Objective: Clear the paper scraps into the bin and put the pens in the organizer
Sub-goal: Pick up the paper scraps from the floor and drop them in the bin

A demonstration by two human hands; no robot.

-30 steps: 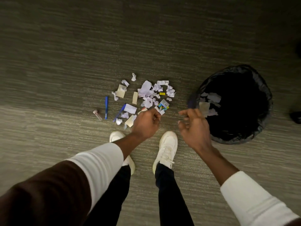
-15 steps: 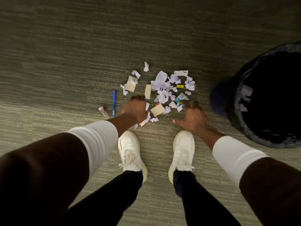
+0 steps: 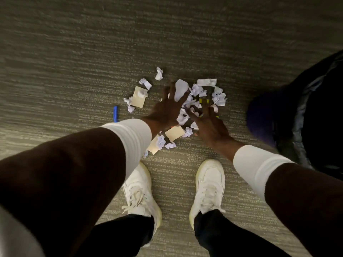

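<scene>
A pile of white, tan and yellow paper scraps (image 3: 203, 89) lies on the carpet ahead of my feet. My left hand (image 3: 167, 108) is spread flat over the pile's left side, fingers apart. My right hand (image 3: 207, 121) is spread over its right side, fingers apart among the scraps. A tan square scrap (image 3: 138, 97) lies to the left, another (image 3: 174, 133) below my hands. A blue pen (image 3: 115, 113) lies left of the pile, its lower end hidden by my left sleeve. The black-lined bin (image 3: 304, 115) stands at the right edge.
My two white shoes (image 3: 138, 190) (image 3: 208, 184) stand just below the pile. Striped grey-green carpet (image 3: 74, 62) stretches all around. No organizer is in view.
Both hands have moved forward from the pile's near edge onto the scraps and spread out. The view has dipped closer to the floor; the bin has shifted further right and the small tube has dropped from view.
</scene>
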